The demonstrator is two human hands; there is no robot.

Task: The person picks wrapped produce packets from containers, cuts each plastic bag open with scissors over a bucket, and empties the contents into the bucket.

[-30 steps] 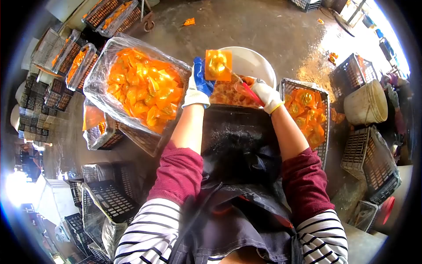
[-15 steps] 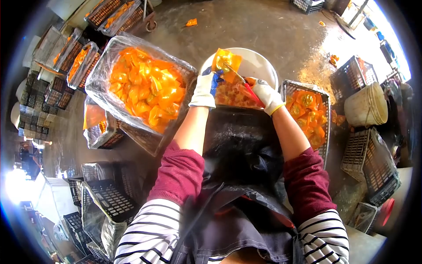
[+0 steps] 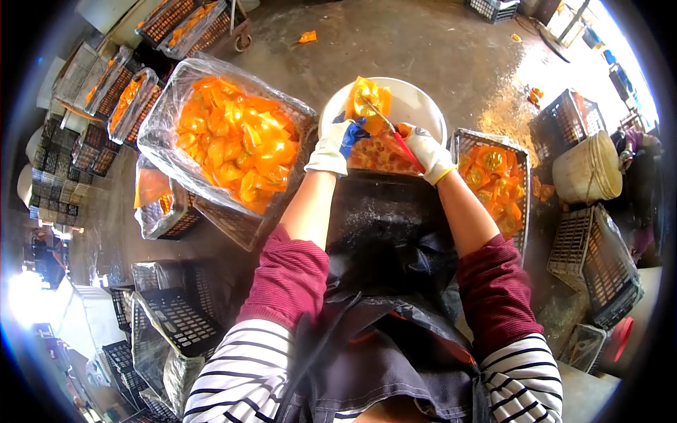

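Observation:
My left hand [image 3: 337, 144], in a white and blue glove, is closed on the lower edge of an orange packet [image 3: 368, 102] above a white tub [image 3: 416, 106]. My right hand [image 3: 426, 151], in a white glove, grips a red-handled tool [image 3: 404, 148] whose thin metal tip lies across the packet. Below the packet, orange-brown pieces [image 3: 381, 153] lie in the tub. A plastic-lined crate [image 3: 156, 134] of orange packets stands at the left, and a smaller crate [image 3: 525, 190] of them at the right.
A dirty white bucket [image 3: 582, 169] and black crates [image 3: 589, 261] are at the right. More crates [image 3: 176, 317] stand at the lower left and upper left. At the right edge part of another person [image 3: 631, 148] shows. Orange scraps [image 3: 307, 37] lie on the floor.
My left hand has turned and shifted slightly right, its fingers now at the packet's lower edge. The packet has moved a little right and tilted. My right hand has hardly moved.

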